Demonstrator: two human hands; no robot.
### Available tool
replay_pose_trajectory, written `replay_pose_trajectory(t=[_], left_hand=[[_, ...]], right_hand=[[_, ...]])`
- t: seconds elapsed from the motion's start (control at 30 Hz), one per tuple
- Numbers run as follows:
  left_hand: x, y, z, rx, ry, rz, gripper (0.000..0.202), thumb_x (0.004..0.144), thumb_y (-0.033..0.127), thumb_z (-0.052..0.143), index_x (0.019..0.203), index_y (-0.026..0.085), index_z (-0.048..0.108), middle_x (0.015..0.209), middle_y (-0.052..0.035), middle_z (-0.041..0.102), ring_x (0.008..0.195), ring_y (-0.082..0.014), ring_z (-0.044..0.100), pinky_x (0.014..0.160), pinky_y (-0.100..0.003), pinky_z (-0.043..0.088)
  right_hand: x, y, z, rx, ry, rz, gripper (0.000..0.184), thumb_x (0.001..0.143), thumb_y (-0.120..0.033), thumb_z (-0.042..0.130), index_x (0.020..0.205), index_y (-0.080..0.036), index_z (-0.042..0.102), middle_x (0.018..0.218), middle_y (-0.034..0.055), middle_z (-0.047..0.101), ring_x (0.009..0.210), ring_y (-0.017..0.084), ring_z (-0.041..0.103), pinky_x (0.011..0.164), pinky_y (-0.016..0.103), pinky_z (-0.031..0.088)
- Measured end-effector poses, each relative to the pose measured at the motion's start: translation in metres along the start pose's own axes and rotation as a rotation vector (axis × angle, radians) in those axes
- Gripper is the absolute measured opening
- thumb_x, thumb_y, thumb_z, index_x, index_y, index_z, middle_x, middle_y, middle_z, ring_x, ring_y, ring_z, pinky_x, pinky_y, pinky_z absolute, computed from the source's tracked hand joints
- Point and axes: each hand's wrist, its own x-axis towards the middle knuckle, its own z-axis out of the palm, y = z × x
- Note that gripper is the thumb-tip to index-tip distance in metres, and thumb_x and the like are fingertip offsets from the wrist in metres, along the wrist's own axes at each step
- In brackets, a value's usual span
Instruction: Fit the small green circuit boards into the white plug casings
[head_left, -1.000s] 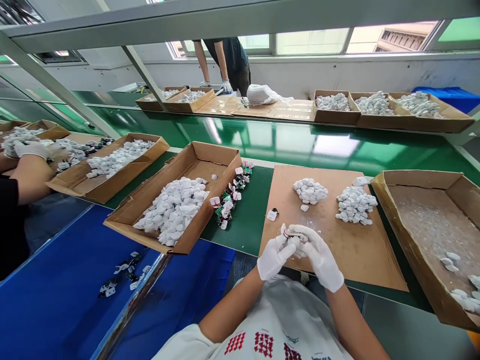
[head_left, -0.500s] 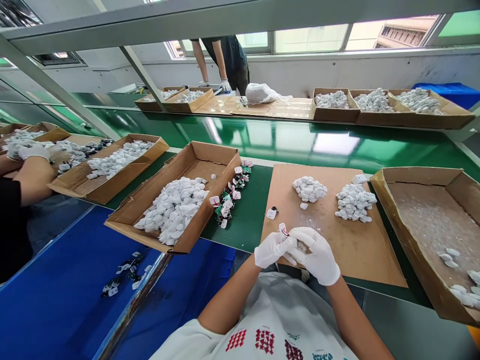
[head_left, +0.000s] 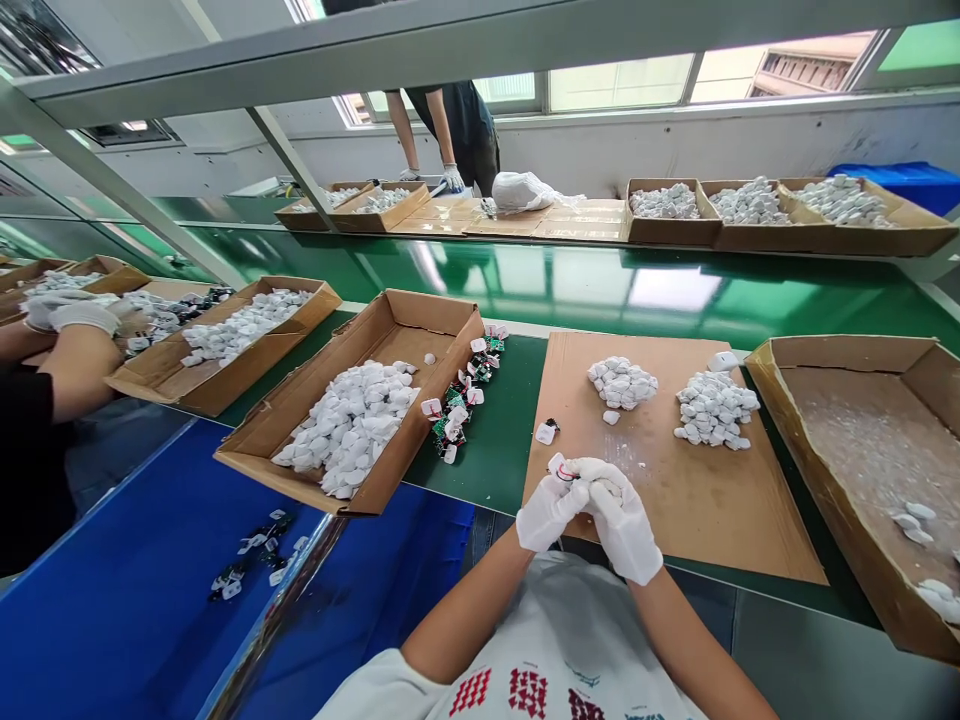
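Observation:
Gloved in white, my left hand (head_left: 551,512) is closed on a small white part with wires (head_left: 560,468), some of them red. Pressed against it, my right hand (head_left: 621,518) has its fingers curled together; what lies inside them is hidden. Both hands are over the near edge of a cardboard sheet (head_left: 675,515). Beyond them lies another white part with black bits (head_left: 547,432). Two heaps of white pieces rest on the sheet, a left heap (head_left: 622,383) and a right heap (head_left: 716,408), with one loose white piece (head_left: 610,417) near the left one.
Left of the sheet stands a cardboard box (head_left: 431,305) of white pieces, with green circuit boards (head_left: 456,412) along its side. A shallower box (head_left: 832,470) is at right. A blue bin (head_left: 135,600) sits below left. Co-workers' gloved hands (head_left: 82,310) show at far left and back.
My right hand has turned and closed in tighter against the left, its fingers more curled. The view has shifted slightly. At far left, the co-worker's hands have moved a little.

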Motion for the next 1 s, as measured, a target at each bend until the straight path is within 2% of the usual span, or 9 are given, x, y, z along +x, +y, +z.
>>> replay_pose_trajectory(t=[0.2,0.33,0.43,0.5,0.63,0.73,0.83,0.9,1.0], left_hand=[[-0.003,0.007,0.004,0.083,0.006,-0.057,0.054,0.070,0.060,0.066,0.096,0.013,0.062,0.087,-0.0096,0.068,0.084,-0.0242,0.065,0.081,-0.039,0.050],[-0.002,0.007,0.006,0.059,0.059,-0.047,0.051,0.069,0.059,0.067,0.088,0.012,0.064,0.089,-0.0107,0.068,0.088,-0.0245,0.064,0.085,-0.039,0.048],[-0.001,0.007,0.009,-0.019,0.101,-0.100,0.054,0.063,0.064,0.068,0.072,0.012,0.060,0.077,-0.0089,0.066,0.074,-0.0226,0.063,0.075,-0.040,0.050],[0.000,0.008,0.010,-0.062,0.093,-0.106,0.055,0.064,0.067,0.065,0.065,0.013,0.055,0.071,-0.0064,0.063,0.067,-0.0202,0.061,0.070,-0.039,0.050],[0.001,0.007,0.007,0.011,0.067,-0.094,0.055,0.069,0.068,0.059,0.060,0.014,0.052,0.065,-0.0045,0.060,0.067,-0.0177,0.057,0.071,-0.034,0.048],[0.003,0.005,0.005,0.005,0.067,-0.114,0.064,0.064,0.076,0.057,0.063,0.013,0.057,0.065,-0.0064,0.062,0.065,-0.0174,0.057,0.066,-0.033,0.048],[0.004,0.006,0.006,-0.044,0.030,-0.138,0.065,0.070,0.074,0.053,0.075,0.010,0.062,0.072,-0.0099,0.067,0.065,-0.0183,0.060,0.065,-0.033,0.049],[0.003,0.009,0.010,-0.056,0.019,-0.119,0.061,0.074,0.067,0.056,0.088,0.009,0.065,0.080,-0.0119,0.070,0.071,-0.0209,0.064,0.070,-0.035,0.050],[0.000,0.015,0.015,-0.026,0.120,-0.038,0.056,0.072,0.060,0.064,0.101,0.012,0.066,0.097,-0.0119,0.071,0.089,-0.0249,0.065,0.081,-0.037,0.051]], right_hand=[[0.006,-0.008,0.005,-0.045,0.033,0.069,0.025,0.083,-0.043,0.058,0.089,-0.019,0.064,0.096,0.0080,0.072,0.076,0.018,0.069,0.061,0.028,0.058],[0.006,-0.008,0.002,-0.157,0.043,0.067,0.026,0.086,-0.042,0.055,0.094,-0.019,0.064,0.096,0.0080,0.073,0.081,0.020,0.070,0.069,0.032,0.059],[0.005,-0.009,-0.005,-0.183,0.030,0.046,0.036,0.092,-0.045,0.042,0.099,-0.019,0.065,0.100,0.0096,0.072,0.084,0.021,0.070,0.068,0.033,0.060],[0.004,-0.012,-0.010,-0.280,-0.006,-0.024,0.036,0.092,-0.044,0.042,0.107,-0.020,0.064,0.110,0.0104,0.069,0.091,0.022,0.068,0.071,0.034,0.059],[0.004,-0.018,-0.021,-0.690,-0.085,-0.314,0.032,0.081,-0.030,0.063,0.113,-0.025,0.062,0.116,0.0077,0.064,0.102,0.022,0.063,0.087,0.036,0.054],[0.005,-0.020,-0.027,-0.821,-0.043,-0.481,0.028,0.079,-0.024,0.065,0.107,-0.025,0.062,0.108,0.0068,0.066,0.098,0.020,0.064,0.086,0.035,0.054],[0.005,-0.018,-0.026,-0.882,0.052,-0.551,0.029,0.080,-0.024,0.064,0.109,-0.025,0.060,0.111,0.0079,0.065,0.102,0.022,0.063,0.085,0.037,0.055],[0.003,-0.016,-0.021,-0.946,0.189,-0.600,0.025,0.080,-0.024,0.064,0.105,-0.026,0.062,0.113,0.0077,0.063,0.103,0.022,0.063,0.087,0.039,0.055],[-0.002,-0.014,-0.012,-1.008,0.303,-0.640,0.019,0.083,-0.021,0.061,0.101,-0.027,0.064,0.114,0.0069,0.064,0.103,0.022,0.063,0.088,0.040,0.054]])
